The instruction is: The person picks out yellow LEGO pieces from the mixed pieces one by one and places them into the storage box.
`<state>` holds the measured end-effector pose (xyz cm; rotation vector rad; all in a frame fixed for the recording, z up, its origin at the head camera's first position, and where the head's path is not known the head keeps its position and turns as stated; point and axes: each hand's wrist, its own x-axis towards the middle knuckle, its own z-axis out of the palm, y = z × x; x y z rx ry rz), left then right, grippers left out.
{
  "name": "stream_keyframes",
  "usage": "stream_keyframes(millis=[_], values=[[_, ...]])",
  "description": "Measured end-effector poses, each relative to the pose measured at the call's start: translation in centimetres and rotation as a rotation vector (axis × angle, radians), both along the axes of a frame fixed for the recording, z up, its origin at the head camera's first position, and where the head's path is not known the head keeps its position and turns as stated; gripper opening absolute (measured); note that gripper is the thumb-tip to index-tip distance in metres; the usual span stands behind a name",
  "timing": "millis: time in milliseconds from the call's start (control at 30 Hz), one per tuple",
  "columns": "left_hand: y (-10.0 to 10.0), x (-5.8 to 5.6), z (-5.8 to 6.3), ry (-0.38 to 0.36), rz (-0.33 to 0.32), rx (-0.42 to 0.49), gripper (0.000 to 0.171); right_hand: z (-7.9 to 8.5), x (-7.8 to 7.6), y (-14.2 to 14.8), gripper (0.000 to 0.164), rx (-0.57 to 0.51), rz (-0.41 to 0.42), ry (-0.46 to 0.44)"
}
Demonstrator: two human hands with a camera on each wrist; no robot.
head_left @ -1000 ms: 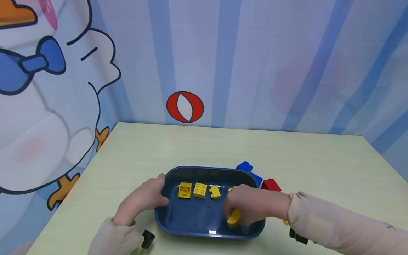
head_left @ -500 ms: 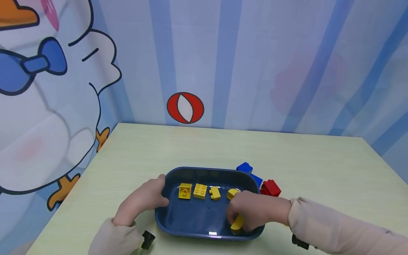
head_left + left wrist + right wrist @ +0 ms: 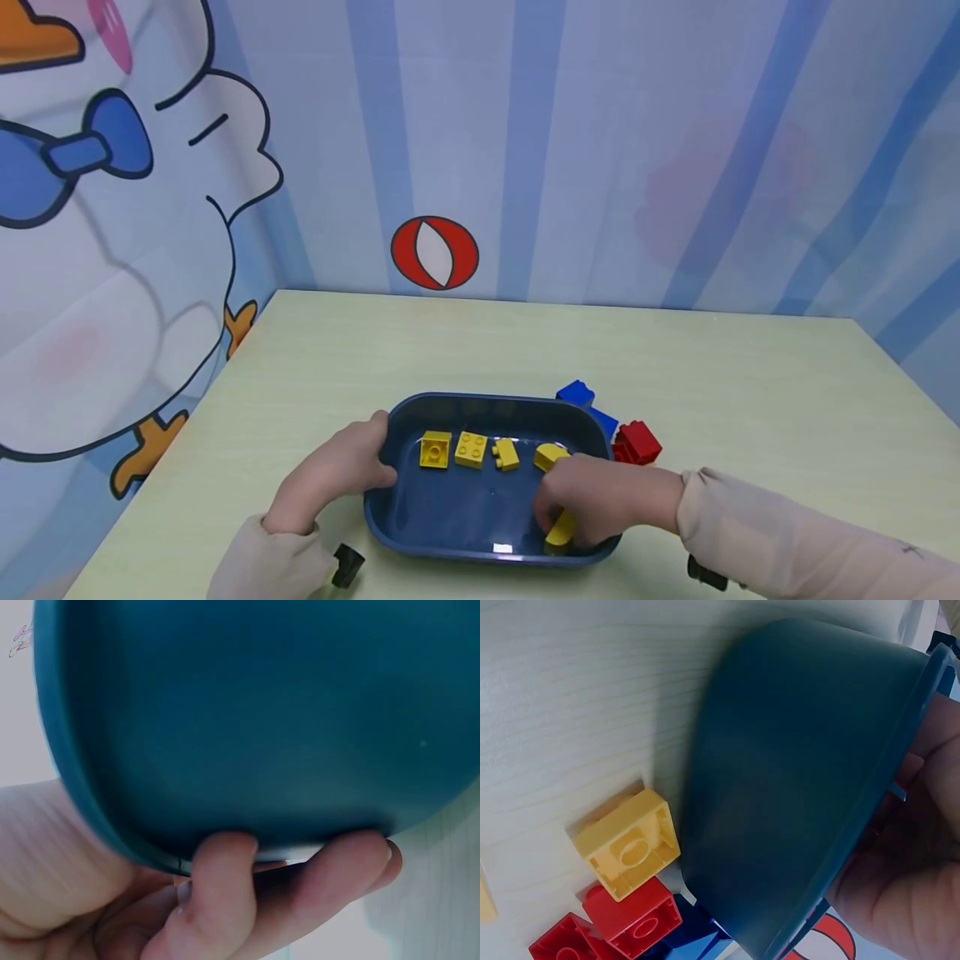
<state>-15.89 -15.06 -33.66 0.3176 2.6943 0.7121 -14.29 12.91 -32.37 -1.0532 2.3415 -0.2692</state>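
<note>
A dark blue tray (image 3: 450, 517) lies on the table, holding a row of yellow toy bricks: one showing its hollow underside (image 3: 435, 450), a four-stud brick (image 3: 471, 450), a small brick on its side (image 3: 506, 454) and a rounded one (image 3: 550, 455). My left hand (image 3: 333, 471) grips the tray's left rim; in the left wrist view its fingers (image 3: 225, 892) curl against the tray wall. Inside the tray's near right corner, my right hand (image 3: 592, 496) pinches a curved yellow brick (image 3: 561, 530). Its fingertips are partly hidden by the hand itself.
Blue bricks (image 3: 576, 393) and red bricks (image 3: 637, 442) lie on the table just outside the tray's right end. The right wrist view also shows a yellow brick (image 3: 634, 844) beside the tray wall. A printed cloth (image 3: 600, 167) hangs behind the table.
My right hand has shifted slightly right and nearer with the curved yellow brick, uncovering more of the rounded brick behind it. My left hand stays on the rim.
</note>
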Motion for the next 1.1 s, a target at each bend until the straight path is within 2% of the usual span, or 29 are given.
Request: stream_keyframes(millis=[267,433,633,1100], values=[[0.0,0.1,-0.1,0.001,0.000,0.006,0.074,0.1,0.1,-0.1,0.028,0.020,0.003,0.009],[0.0,0.1,0.0,-0.004,0.003,0.005,0.074,0.6,0.1,0.0,0.026,-0.002,0.014,0.024],[-0.1,0.1,0.1,-0.001,0.004,0.006,0.072,1.3,0.1,0.3,0.025,-0.019,-0.018,0.018],[0.0,0.1,-0.1,0.005,0.000,0.012,0.073,3.5,0.3,1.5,0.022,-0.068,-0.033,0.126]])
